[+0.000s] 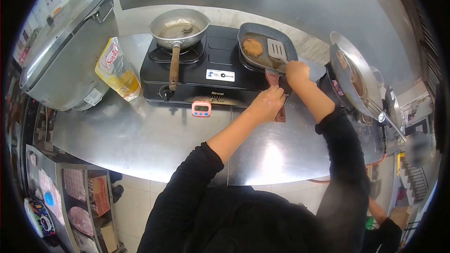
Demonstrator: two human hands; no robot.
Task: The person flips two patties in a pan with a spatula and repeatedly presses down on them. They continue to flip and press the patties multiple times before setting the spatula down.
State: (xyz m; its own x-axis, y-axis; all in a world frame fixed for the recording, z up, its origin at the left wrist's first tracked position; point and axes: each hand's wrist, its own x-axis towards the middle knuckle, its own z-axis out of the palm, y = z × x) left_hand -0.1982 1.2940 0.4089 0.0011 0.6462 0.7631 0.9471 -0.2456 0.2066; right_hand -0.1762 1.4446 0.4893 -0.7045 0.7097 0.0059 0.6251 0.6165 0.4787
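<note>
My left hand (267,103) is closed around the brown handle (272,79) of a dark square frying pan (242,32), which sits on the right burner of a black gas stove (187,77). In the pan lies a round browned patty (252,47) in some oil. My right hand (297,72) grips a slotted spatula (276,48) near the pan's right edge. The spatula's flat blade is inside the pan, to the right of the patty and apart from it. Most of the spatula's handle is hidden by my right hand.
A saucepan (154,29) with a wooden handle rests on the left burner. Before the stove stands a pink timer (201,108). An oil pouch (117,70) leans by a large metal pot (61,75). A wide wok (338,42) stands right. Another person's arm (377,211) shows lower right.
</note>
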